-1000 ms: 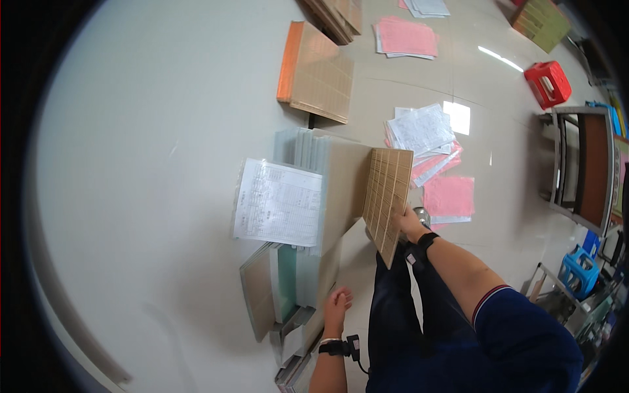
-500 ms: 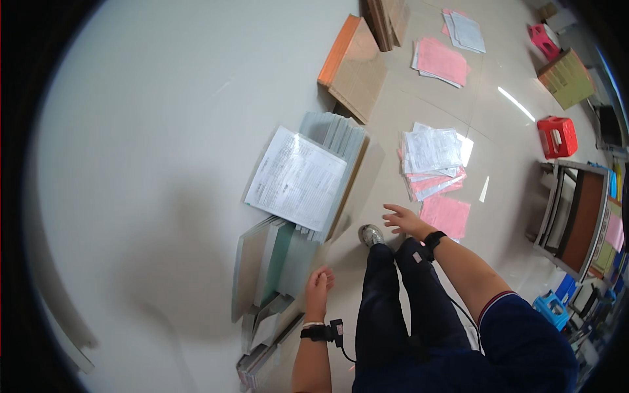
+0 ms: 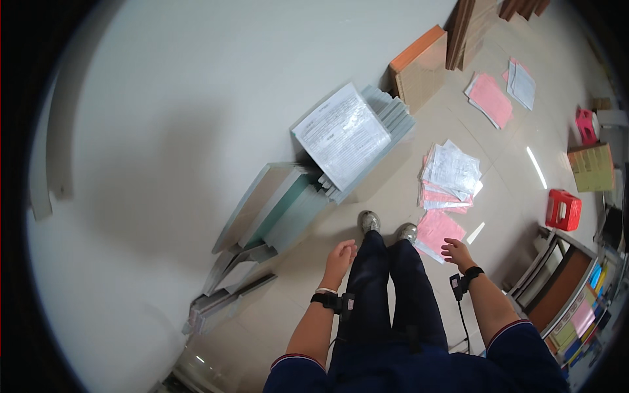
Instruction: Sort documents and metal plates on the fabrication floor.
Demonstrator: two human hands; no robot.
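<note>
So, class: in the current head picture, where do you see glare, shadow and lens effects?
Head view: white glare streaks the glossy beige tiled floor; same view, a sheen lies on the large white printed sheet; also there, a soft grey shadow spreads over the plain pale wall, and black fisheye vignetting darkens the corners.

Forearms held forward, well apart and unladen.
Left hand: fingers seemingly half-curled inward; right hand: fingers loosely spread, tips turned leftward.
</note>
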